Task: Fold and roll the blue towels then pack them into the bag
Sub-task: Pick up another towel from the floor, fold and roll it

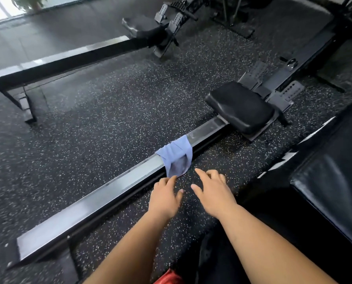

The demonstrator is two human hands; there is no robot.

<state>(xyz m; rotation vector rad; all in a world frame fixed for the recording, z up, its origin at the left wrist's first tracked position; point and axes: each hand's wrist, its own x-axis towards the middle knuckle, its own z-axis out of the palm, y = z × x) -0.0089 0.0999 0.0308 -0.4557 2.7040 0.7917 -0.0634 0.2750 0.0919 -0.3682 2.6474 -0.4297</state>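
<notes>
A blue towel [176, 155] hangs draped over the metal rail [101, 193] of a rowing machine, its lower end drooping toward the floor on my side. My left hand [165, 196] reaches out just below the towel, fingertips at its bottom edge, fingers relaxed and holding nothing. My right hand [212, 191] is stretched out beside it, a little short of the towel, fingers spread and empty. No bag is in view.
The rower's black seat [240, 107] sits on the rail to the right of the towel. A second rowing machine [72, 58] lies farther back. A black padded bench [331, 181] stands at my right. Speckled rubber flooring [109, 119] lies between the machines.
</notes>
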